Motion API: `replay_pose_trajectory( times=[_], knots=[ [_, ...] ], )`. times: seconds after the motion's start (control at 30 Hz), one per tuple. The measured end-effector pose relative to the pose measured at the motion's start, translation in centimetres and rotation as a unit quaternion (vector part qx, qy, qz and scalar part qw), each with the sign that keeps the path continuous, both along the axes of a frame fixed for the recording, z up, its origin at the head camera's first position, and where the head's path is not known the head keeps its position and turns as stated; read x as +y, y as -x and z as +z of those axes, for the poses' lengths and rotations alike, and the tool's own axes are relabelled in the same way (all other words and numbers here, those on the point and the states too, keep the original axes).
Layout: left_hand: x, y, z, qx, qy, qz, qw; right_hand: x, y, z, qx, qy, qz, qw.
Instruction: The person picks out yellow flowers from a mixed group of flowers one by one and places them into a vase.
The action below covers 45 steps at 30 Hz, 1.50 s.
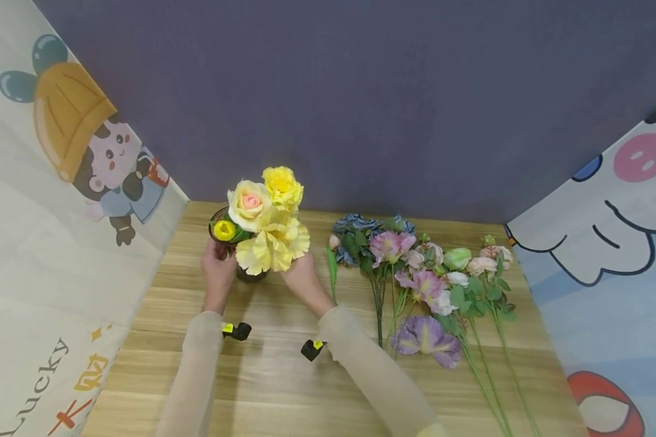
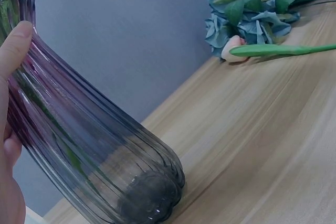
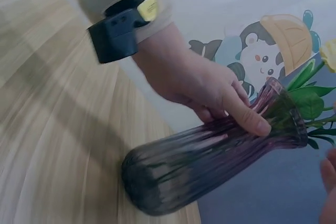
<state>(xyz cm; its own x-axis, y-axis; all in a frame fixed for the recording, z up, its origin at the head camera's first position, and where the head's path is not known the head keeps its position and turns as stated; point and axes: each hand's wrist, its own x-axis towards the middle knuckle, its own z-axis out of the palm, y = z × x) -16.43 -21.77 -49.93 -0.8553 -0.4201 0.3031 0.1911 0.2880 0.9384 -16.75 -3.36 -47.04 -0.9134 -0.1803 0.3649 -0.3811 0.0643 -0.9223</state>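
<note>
A ribbed, purple-tinted glass vase (image 2: pixel 100 124) has its base on the table, with green stems inside. My left hand (image 3: pixel 202 85) grips it just below the flared mouth, thumb across the glass. A yellow tulip (image 1: pixel 224 230), a cream rose with a pink centre (image 1: pixel 248 201), a yellow carnation-like bloom (image 1: pixel 283 187) and a large ruffled yellow flower (image 1: pixel 276 243) cluster at the mouth. My right hand (image 1: pixel 306 280) is beside that ruffled flower, its fingers mostly hidden beneath the petals. Only its fingertips (image 3: pixel 329 170) enter the right wrist view, near the stems.
On the wooden table (image 1: pixel 284 376), to the right, lie blue flowers (image 1: pixel 355 224), a pink-tipped tulip (image 1: pixel 332 261), purple flowers (image 1: pixel 426 340) and pale pink roses (image 1: pixel 483 264) with long stems. A dark wall (image 1: pixel 328 109) rises behind; printed panels stand at both sides.
</note>
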Motion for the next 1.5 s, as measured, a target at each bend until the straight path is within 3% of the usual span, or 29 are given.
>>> replay_pose_trajectory(
  times=[0.13,0.17,0.23,0.33,0.43,0.73,0.83,0.9,1.17,1.33,1.5],
  knots=[
    [0.0,0.0,0.0,0.002,-0.007,-0.003,1.0000,1.1,-0.5,0.1,0.060,-0.038,-0.083,0.9941],
    [0.0,0.0,0.0,0.003,-0.008,-0.002,1.0000,1.4,-0.6,0.1,0.090,-0.055,-0.100,0.9894],
    [0.0,0.1,-0.1,0.008,-0.013,-0.002,0.9999,2.0,-0.5,0.1,0.169,-0.112,-0.149,0.9678],
    [0.0,0.2,-0.2,0.015,-0.013,0.000,0.9998,2.6,-0.1,0.2,0.269,-0.120,-0.135,0.9460],
    [-0.1,0.2,-0.4,0.020,-0.011,0.000,0.9997,2.9,0.1,0.5,0.331,-0.131,-0.125,0.9259],
    [-0.3,0.2,-0.8,0.062,-0.021,-0.024,0.9976,3.0,-0.4,1.6,0.440,-0.194,-0.100,0.8711],
    [-0.4,0.2,-1.0,0.077,-0.007,-0.022,0.9968,2.9,-0.5,1.8,0.451,-0.220,-0.095,0.8600],
    [-0.4,0.2,-1.2,0.084,0.010,-0.016,0.9963,2.8,-0.5,1.9,0.449,-0.234,-0.092,0.8571],
    [-0.4,0.2,-1.7,0.104,0.041,-0.004,0.9937,2.3,-0.5,1.8,0.420,-0.258,-0.091,0.8655],
    [-0.4,0.2,-1.6,0.089,0.042,0.008,0.9951,2.0,-0.4,1.4,0.404,-0.273,-0.101,0.8673],
    [-0.2,-0.1,-1.1,0.061,0.054,0.025,0.9964,1.6,-0.2,1.3,0.379,-0.281,-0.100,0.8760]
  ],
)
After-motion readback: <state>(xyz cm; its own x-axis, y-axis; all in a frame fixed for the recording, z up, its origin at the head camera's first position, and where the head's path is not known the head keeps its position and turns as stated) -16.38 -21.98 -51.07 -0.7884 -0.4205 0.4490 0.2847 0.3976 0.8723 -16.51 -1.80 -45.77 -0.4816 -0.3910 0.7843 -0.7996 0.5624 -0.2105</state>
